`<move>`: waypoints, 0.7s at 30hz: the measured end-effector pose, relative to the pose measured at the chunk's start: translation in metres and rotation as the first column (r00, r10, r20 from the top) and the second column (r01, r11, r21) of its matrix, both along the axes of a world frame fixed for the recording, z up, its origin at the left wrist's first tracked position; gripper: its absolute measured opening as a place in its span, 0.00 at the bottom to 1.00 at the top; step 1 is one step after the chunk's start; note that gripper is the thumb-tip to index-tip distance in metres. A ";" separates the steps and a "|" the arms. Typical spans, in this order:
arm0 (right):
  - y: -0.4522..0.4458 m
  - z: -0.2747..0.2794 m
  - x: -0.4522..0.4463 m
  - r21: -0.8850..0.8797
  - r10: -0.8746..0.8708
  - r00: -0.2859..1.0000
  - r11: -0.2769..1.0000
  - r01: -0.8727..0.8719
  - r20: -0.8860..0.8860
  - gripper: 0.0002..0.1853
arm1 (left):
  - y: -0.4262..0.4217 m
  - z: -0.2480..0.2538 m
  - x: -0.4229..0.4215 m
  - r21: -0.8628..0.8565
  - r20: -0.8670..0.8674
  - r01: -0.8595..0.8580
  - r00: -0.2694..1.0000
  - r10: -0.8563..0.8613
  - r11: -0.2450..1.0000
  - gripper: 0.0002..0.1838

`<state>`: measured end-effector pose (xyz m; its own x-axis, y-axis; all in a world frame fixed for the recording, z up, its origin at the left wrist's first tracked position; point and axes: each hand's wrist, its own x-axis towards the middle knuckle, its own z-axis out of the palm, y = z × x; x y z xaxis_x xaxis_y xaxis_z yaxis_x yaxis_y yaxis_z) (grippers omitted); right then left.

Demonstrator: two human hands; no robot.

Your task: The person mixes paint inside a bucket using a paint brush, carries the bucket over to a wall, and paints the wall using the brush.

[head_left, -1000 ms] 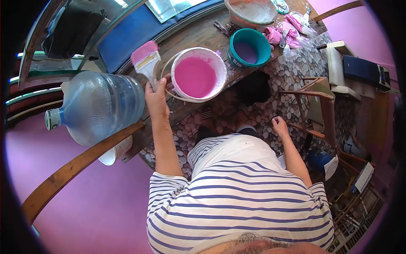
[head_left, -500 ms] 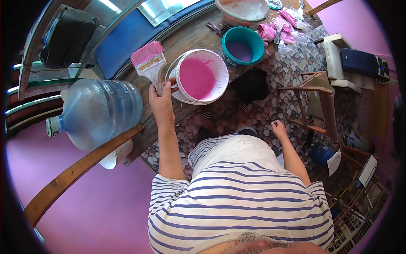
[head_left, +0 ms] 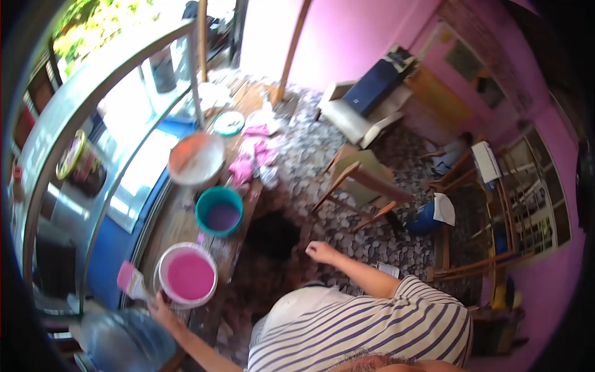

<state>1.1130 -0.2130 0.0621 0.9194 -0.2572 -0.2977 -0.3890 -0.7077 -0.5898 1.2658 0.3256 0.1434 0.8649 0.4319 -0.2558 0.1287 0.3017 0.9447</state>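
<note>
My left hand [head_left: 163,312] is closed round the handle of a wide paintbrush [head_left: 137,283], whose bristles are coated pink and point up and left. Beside that hand, close against its fingers, stands a white bucket [head_left: 215,282] of pink paint [head_left: 189,275]. Whether the fingers also touch its rim or wire handle, I cannot tell. My right hand [head_left: 319,251] hangs over the floor with its fingers curled in, and nothing shows in it. A teal bucket [head_left: 198,217] with purplish liquid sits just beyond the white one on the wooden bench.
A large water bottle [head_left: 124,338] lies by my left arm. Farther along the bench are an orange-stained basin [head_left: 197,159] and pink cloths or bags [head_left: 253,155]. A wooden chair [head_left: 362,177] stands on the pebble-patterned floor; a person [head_left: 451,155] is low down behind it.
My view has swung right and up, bringing the far wall, window and a person into sight. The brush stays in my left hand beside the white bucket. My right hand stays curled.
</note>
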 end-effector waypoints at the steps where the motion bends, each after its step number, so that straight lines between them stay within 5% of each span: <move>1: 0.004 0.017 0.006 0.029 0.016 0.999 0.999 -0.017 0.029 0.15 | 0.005 0.002 -0.002 -0.021 -0.025 0.016 1.000 -0.017 1.000 0.30; 4: 0.016 0.042 0.019 0.114 0.003 0.998 0.993 -0.010 0.059 0.16 | 0.030 -0.030 0.005 -0.009 -0.033 0.027 0.999 -0.027 1.000 0.30; 8: 0.029 0.042 0.028 0.255 -0.119 0.992 0.959 0.123 -0.029 0.14 | 0.021 -0.021 -0.001 -0.005 -0.111 -0.052 0.993 0.051 0.999 0.18; 13: 0.049 0.039 0.054 0.505 -0.158 0.978 0.838 0.205 -0.135 0.11 | 0.016 -0.040 -0.015 -0.239 -0.036 -0.107 0.994 0.101 0.965 0.15; 21: 0.107 0.072 0.161 0.702 -0.145 0.971 0.672 0.238 -0.191 0.26 | -0.004 -0.035 -0.056 -0.300 -0.057 -0.223 0.975 0.216 0.928 0.22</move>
